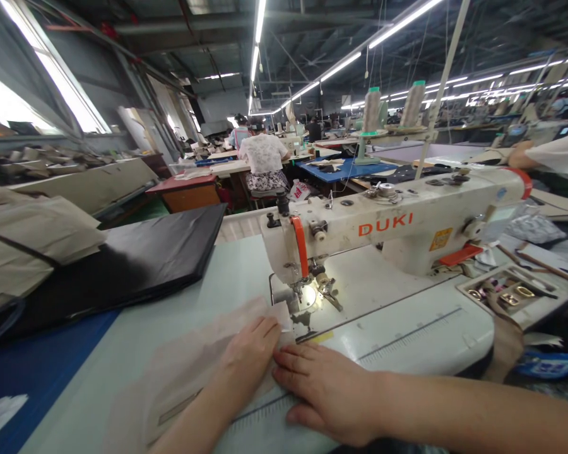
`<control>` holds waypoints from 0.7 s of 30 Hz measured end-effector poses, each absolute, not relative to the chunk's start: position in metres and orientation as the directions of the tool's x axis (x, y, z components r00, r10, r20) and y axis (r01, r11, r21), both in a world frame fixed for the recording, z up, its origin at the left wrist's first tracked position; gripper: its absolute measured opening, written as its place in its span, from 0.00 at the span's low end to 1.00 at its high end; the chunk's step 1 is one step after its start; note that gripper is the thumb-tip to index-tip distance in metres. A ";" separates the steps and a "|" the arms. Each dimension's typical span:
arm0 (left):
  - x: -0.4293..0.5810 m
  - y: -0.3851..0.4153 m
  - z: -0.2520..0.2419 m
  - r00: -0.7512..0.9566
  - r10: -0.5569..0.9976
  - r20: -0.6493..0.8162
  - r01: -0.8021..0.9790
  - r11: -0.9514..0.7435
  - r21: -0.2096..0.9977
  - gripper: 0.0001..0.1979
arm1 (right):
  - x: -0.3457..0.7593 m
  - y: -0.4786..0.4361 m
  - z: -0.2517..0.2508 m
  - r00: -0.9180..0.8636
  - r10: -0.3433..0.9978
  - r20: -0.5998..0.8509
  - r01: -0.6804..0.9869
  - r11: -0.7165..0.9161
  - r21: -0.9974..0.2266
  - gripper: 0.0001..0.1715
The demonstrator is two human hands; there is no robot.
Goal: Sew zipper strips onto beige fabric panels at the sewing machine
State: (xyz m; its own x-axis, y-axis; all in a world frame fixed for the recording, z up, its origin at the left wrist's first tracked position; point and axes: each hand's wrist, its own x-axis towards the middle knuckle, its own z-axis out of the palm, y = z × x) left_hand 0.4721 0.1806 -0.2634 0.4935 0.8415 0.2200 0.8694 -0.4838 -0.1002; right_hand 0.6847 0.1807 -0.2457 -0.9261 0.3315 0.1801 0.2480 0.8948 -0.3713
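A thin, pale, see-through sheet (pixel 208 353) lies on the sewing machine table, its far corner close to the needle area. My left hand (pixel 248 353) is on top of it, fingers bent and closed over that far end. Beside it, my right hand (pixel 334 388) lies palm down with fingers stretched out and thumb apart, its fingertips at the sheet's right edge. Part of the sheet is hidden under my left hand and forearm. In front of both hands stands a white sewing machine (pixel 397 217), its presser foot (pixel 300 290) and lit needle plate just beyond the sheet.
A black folded stack (pixel 170 252) and tied beige pieces (pixel 38 233) sit at the left. A parts tray (pixel 511 293) with metal rings is at the right. A printed ruler (pixel 411 334) runs along the table front. Thread cones (pixel 372 112) and seated co-workers are beyond.
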 end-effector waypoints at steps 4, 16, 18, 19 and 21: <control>0.468 0.178 -0.262 0.529 0.801 0.279 0.846 -0.524 -0.101 0.15 | 0.691 0.192 -0.245 -0.918 0.348 0.191 0.275 0.904 -0.329 0.26; 0.470 0.185 -0.269 0.596 0.695 0.402 0.798 -0.568 -0.201 0.15 | 0.694 0.199 -0.254 -0.913 0.326 0.246 0.259 0.928 -0.269 0.23; 0.471 0.185 -0.269 0.599 0.691 0.405 0.795 -0.573 -0.199 0.15 | 0.694 0.198 -0.254 -0.911 0.330 0.248 0.260 0.925 -0.277 0.23; 0.471 0.185 -0.270 0.597 0.692 0.405 0.797 -0.571 -0.198 0.16 | 0.694 0.198 -0.255 -0.910 0.331 0.251 0.260 0.924 -0.279 0.23; 0.471 0.185 -0.271 0.593 0.697 0.403 0.801 -0.564 -0.203 0.16 | 0.694 0.198 -0.254 -0.910 0.333 0.248 0.261 0.923 -0.283 0.24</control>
